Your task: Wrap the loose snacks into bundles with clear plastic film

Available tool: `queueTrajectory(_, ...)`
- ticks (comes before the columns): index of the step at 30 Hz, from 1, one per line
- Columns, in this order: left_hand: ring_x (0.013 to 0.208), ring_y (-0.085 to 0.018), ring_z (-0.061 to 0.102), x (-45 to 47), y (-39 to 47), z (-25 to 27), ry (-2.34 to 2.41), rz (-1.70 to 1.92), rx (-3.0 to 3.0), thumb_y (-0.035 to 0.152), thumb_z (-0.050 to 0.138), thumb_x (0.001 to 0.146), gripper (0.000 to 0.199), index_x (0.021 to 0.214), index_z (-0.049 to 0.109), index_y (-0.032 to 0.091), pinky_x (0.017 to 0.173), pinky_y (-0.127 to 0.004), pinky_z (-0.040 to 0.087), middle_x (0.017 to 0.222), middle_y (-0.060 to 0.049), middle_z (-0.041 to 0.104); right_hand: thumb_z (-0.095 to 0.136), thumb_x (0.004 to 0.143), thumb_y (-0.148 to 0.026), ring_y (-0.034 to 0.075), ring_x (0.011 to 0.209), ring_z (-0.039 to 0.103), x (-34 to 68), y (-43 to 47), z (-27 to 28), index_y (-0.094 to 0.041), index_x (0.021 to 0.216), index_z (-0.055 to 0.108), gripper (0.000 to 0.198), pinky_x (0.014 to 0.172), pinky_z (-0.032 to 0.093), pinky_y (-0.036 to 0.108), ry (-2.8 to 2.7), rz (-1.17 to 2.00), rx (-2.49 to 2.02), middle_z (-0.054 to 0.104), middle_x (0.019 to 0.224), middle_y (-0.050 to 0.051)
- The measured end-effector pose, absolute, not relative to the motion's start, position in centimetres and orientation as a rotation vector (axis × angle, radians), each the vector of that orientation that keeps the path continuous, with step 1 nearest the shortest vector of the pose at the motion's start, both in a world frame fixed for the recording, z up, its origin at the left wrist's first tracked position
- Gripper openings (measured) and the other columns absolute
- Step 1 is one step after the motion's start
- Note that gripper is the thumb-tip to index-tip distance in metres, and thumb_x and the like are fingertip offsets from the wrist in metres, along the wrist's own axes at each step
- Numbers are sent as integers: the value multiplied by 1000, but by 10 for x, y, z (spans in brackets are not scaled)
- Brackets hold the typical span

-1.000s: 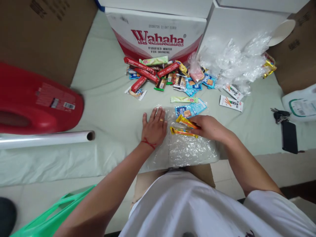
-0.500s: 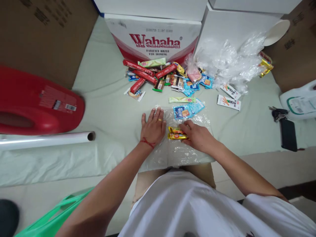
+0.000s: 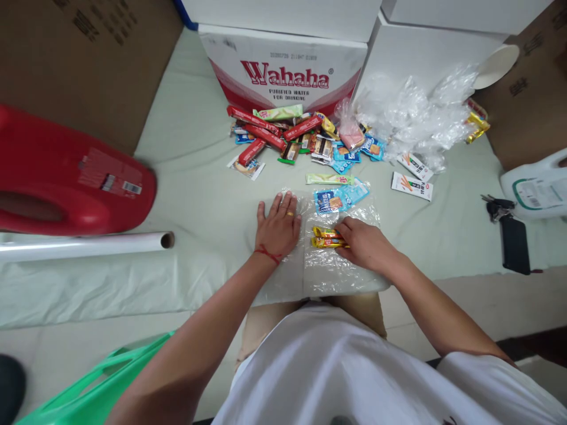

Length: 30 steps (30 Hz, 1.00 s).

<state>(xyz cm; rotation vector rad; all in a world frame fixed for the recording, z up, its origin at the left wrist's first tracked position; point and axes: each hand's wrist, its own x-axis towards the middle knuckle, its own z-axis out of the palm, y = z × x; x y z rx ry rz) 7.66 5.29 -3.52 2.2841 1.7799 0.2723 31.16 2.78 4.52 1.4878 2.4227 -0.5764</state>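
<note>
My left hand (image 3: 278,226) lies flat, fingers stretched out, on the left part of a clear plastic sheet (image 3: 328,277) at the table's front edge. My right hand (image 3: 361,241) is closed around the right ends of two yellow snack packets (image 3: 326,237), which lie side by side over the sheet. Just beyond them rest blue snack packets (image 3: 330,201), partly overlapping, and farther back a pale green wrapped bar (image 3: 329,179). Whether the sheet is a single layer or a bag I cannot tell.
A pile of wrapped snacks (image 3: 270,137) sits against the Wahaha carton (image 3: 283,74). Crumpled clear plastic (image 3: 411,115) and white packets (image 3: 411,186) lie right of it. A red jug (image 3: 75,177) and a white roll (image 3: 88,245) stand left; a black phone (image 3: 514,245) lies right.
The right hand and the yellow packets have shifted slightly to the right relative to the sheet. My left hand stays flat in place. The whole view has shifted a little.
</note>
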Motion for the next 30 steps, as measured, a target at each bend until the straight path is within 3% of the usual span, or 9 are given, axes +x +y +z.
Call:
queueTrajectory(6,163,-29,29,77,53,-37,1784,287,2288,38,26,108,62,166,37,18,133,-65,10,173,-10,35,63,96,-32,29,105,64,316,30,49,-17,122,63,30,72,43,34,2422,-540,1423,65,120,14)
queueTrajectory(10,163,-29,29,77,52,-39,1777,298,2291,38,26,108,63,167,36,17,133,-65,10,173,-10,35,66,94,-35,26,100,65,327,33,63,-19,127,61,37,72,41,31,2448,-571,1444,65,120,12)
queueTrajectory(20,163,-28,30,78,52,-38,1790,289,2284,37,27,108,61,166,38,18,133,-65,11,173,-9,35,68,94,-30,29,108,65,301,48,53,-18,123,65,31,74,44,33,2523,-544,1350,66,121,14)
queueTrajectory(26,163,-27,30,77,52,-38,1788,303,2289,36,27,108,61,166,37,18,134,-64,10,174,-9,35,71,96,-47,30,116,67,311,53,42,-21,143,59,55,82,49,33,2556,-739,1328,65,138,14)
queueTrajectory(28,163,-27,29,76,52,-39,1782,311,2292,36,26,108,61,166,37,17,134,-64,10,174,-8,34,66,99,-50,29,113,68,314,66,48,-23,143,61,52,83,48,33,2606,-790,1352,68,136,13)
queueTrajectory(30,163,-28,29,76,52,-39,1779,310,2292,36,26,109,61,166,37,17,134,-64,10,174,-9,34,60,102,-46,28,105,70,309,89,55,-23,131,70,39,82,47,33,2615,-737,1466,74,121,11)
